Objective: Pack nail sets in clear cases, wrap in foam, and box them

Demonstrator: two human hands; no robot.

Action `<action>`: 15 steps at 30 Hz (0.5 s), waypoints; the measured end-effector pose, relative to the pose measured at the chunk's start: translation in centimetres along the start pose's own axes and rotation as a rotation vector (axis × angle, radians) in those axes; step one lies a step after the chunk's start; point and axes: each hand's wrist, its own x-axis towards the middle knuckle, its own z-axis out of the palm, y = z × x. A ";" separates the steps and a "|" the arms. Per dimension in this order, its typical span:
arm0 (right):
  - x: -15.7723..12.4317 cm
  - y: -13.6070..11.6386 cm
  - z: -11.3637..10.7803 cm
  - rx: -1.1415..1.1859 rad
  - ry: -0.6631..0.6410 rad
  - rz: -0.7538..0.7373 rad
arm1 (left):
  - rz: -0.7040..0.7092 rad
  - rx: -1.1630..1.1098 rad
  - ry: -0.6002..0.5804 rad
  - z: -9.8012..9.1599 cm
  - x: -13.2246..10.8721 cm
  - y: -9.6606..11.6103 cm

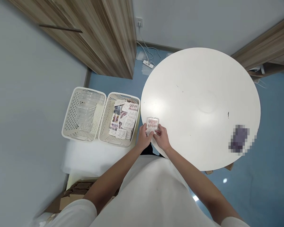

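A small clear plastic box (152, 123) with rows of pink press-on nails inside is at the near left edge of the white round table (203, 85). My left hand (144, 137) is closed on its left side, fingers curled along the edge and thumb pointing inward. On the opposite side, my right hand (162, 137) grips the right edge, its thumb and fingers bent near the lower corner. Both thumbs lie close together just below the box. Whether the box rests on the tabletop or is slightly raised, I cannot tell.
Left of the table stands a white basket (119, 144) of printed cards with nail pictures. Beside it, another white basket (79, 138) holds stacked clear plastic pieces. A blurred dark object (239, 138) lies at the table's right. A power strip (148, 64) with cables sits on the floor behind.
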 end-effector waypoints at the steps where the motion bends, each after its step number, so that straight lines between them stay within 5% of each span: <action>1: 0.0 0.0 0.0 -0.002 0.000 -0.004 | 0.006 -0.005 0.003 0.0 0.1 0.0; 15: -1.3 0.7 -0.9 -0.039 -0.037 0.029 | 0.084 0.012 0.034 0.8 -1.7 -1.6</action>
